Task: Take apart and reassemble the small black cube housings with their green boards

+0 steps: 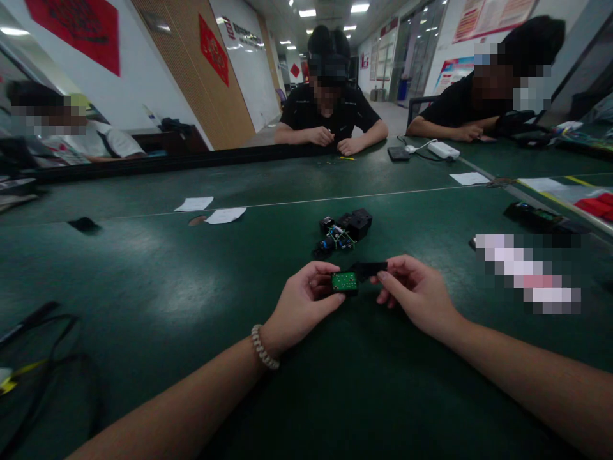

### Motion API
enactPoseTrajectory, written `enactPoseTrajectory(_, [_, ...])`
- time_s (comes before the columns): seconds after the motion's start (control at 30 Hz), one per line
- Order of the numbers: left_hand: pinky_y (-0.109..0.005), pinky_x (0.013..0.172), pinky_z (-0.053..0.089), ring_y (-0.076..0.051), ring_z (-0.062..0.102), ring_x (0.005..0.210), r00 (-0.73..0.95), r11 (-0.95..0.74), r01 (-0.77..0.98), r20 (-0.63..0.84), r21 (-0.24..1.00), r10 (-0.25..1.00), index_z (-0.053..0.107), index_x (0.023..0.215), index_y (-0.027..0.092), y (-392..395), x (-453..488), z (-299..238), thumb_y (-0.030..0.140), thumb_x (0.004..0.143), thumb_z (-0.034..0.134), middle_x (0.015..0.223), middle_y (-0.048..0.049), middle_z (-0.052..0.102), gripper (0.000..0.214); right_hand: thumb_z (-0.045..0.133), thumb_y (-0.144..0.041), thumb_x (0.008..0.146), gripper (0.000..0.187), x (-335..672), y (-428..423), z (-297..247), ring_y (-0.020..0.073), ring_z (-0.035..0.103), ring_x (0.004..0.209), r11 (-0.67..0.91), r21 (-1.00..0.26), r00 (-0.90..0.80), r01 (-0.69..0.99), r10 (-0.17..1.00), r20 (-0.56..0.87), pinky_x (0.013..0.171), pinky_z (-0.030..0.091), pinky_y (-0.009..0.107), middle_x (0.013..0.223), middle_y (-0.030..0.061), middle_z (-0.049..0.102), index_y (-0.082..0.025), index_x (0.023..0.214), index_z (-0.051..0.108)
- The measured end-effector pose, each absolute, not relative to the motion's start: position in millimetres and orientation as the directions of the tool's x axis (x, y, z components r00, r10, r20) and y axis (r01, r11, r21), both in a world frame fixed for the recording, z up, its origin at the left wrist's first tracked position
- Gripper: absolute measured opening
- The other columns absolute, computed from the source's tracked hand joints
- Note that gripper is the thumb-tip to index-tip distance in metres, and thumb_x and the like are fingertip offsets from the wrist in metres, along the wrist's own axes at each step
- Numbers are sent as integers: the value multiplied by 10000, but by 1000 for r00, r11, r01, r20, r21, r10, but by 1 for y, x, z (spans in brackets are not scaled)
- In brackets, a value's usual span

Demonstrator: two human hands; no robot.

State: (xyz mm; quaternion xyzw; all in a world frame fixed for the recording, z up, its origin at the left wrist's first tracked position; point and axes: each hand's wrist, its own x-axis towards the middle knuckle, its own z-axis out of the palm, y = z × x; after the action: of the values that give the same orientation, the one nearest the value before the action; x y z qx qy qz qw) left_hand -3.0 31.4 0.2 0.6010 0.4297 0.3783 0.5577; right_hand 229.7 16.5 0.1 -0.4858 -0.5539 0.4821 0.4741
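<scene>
Between the thumb and fingers of my left hand (306, 297) is a small black box with a green circuit board (345, 282) facing up. My right hand (416, 291) pinches a flat black plastic piece (372, 269), whose left end meets or overlaps the box's upper right corner; I cannot tell whether they are joined. Just beyond my hands lies a pile of small electronic parts (339, 237) with blue and green bits, beside black plastic housings (359, 223).
Two paper sheets (226, 215) lie left of centre on the green table (191, 358). Black cables (52, 358) are at the lower left. A blurred-out object (529, 271) lies at the right. Across the table sits a person (330, 108), with a white adapter (443, 151) nearby.
</scene>
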Motion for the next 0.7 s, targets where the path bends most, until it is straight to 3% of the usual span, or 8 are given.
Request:
enactPoseTrajectory(0.13, [-414,970,587,-233,727,1065,346,-11,93,-22,996,938,626,1148,182,32,-2,1,178,773,791,1104,-67,752,409,702,-355,857,192,229,16,0,143,701,544,41,-997,-90,62,995,36,481,542,252,715,23,746,-197,917,609])
enactPoseTrajectory(0.3, [-417,969,588,-238,728,1071,350,-11,92,-22,996,937,624,1157,181,31,-3,1,186,776,793,1119,-74,751,417,747,-357,805,238,229,15,2,163,736,576,41,-997,-86,59,996,35,472,544,257,823,66,786,-188,942,651])
enactPoseTrajectory(0.5, [-413,972,587,-236,725,1073,353,-3,93,-30,996,935,626,1161,181,31,-3,1,178,780,797,1124,-73,746,418,805,-373,739,317,229,16,1,187,736,571,49,-994,-46,95,998,44,474,561,267,666,27,733,-178,962,691])
enactPoseTrajectory(0.7, [-429,978,590,-244,721,1089,355,-7,95,-27,995,934,625,1161,192,30,-3,1,186,795,791,1144,-74,742,402,824,-380,757,367,231,15,-1,183,712,557,78,-988,-65,136,995,69,488,567,294,672,32,746,-183,1043,705])
